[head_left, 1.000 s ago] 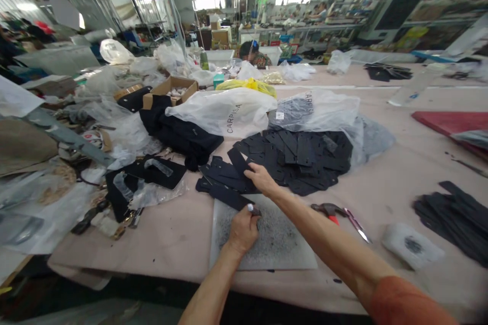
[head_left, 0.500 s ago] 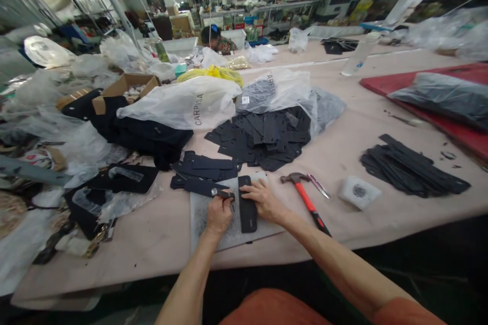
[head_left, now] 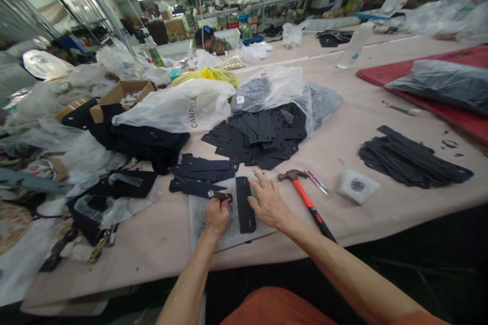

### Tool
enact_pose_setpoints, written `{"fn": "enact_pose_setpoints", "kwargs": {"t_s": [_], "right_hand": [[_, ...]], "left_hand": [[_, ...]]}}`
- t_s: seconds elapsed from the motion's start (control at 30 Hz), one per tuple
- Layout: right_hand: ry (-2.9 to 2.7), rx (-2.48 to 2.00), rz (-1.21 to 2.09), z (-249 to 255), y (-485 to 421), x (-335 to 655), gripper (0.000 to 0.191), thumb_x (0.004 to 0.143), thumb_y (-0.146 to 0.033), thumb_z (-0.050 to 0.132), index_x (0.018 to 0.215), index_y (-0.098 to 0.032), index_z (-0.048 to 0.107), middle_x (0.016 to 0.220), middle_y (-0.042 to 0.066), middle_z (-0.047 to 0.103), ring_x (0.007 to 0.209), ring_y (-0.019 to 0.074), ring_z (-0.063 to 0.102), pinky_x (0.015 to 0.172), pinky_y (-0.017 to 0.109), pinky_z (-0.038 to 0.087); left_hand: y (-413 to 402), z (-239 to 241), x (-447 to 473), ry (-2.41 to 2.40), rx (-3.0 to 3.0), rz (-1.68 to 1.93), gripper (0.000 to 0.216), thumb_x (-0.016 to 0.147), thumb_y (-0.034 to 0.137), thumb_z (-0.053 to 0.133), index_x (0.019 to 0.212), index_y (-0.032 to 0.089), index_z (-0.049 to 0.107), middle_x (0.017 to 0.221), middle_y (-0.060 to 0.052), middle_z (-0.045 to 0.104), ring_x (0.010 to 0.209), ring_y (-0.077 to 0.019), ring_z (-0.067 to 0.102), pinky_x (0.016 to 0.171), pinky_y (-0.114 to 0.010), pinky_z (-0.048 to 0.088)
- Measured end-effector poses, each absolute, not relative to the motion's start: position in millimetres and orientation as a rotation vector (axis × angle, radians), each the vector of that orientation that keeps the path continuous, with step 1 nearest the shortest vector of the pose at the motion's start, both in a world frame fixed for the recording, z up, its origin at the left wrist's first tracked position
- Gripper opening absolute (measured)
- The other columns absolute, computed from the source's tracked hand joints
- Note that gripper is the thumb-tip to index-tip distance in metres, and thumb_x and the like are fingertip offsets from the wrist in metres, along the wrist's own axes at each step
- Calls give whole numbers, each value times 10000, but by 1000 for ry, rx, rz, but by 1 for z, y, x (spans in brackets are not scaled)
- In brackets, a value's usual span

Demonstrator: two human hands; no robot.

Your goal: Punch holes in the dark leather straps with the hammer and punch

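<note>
A black flat strip (head_left: 244, 204) lies lengthwise on a speckled grey pad (head_left: 200, 218) at the table's near edge. My left hand (head_left: 215, 216) is closed around a small metal punch-like tool (head_left: 219, 195), its tip just left of the strip. My right hand (head_left: 268, 201) lies flat with fingers spread, touching the strip's right edge. A short stack of similar black strips (head_left: 202, 172) sits just behind the pad. A larger heap of black pieces (head_left: 259, 137) lies further back.
A red-handled hammer (head_left: 305, 200) and a small pink-handled tool (head_left: 315, 182) lie right of my hand. Beyond are a white block (head_left: 356, 186), a stack of black strips (head_left: 412, 161), a "CARPISA" plastic bag (head_left: 179, 107), dark fabric and a cardboard box (head_left: 122, 92). A person (head_left: 208, 40) sits at the far end.
My right hand came back from the heap with one black strip and laid it on the pad. My left hand kept the tool. The view dropped and shifted.
</note>
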State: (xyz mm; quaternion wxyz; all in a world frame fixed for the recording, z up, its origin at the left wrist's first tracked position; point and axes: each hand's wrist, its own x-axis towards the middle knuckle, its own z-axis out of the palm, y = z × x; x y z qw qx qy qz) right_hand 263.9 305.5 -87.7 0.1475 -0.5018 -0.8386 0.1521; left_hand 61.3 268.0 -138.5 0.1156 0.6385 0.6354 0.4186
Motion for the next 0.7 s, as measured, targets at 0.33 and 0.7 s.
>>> {"fn": "enact_pose_setpoints", "kwargs": {"t_s": [0.33, 0.7], "right_hand": [[-2621, -1223, 362, -111, 262, 247, 696, 895, -483, 499, 1480, -139, 345, 1573, 150, 242, 1455, 337, 145, 1163, 546, 86], [-2558, -1158, 390, -109, 266, 243, 674, 891, -460, 523, 1440, -91, 395, 1526, 177, 338, 1433, 333, 220, 1167, 536, 145]], "left_hand": [[267, -139, 61, 1833, 1866, 1223, 212, 892, 214, 500, 1008, 163, 670, 992, -82, 739, 954, -211, 695, 880, -347, 555], [305, -110, 78, 1890, 1646, 1278, 170, 873, 280, 547, 917, 190, 684, 928, -64, 731, 896, -202, 683, 843, -315, 535]]}}
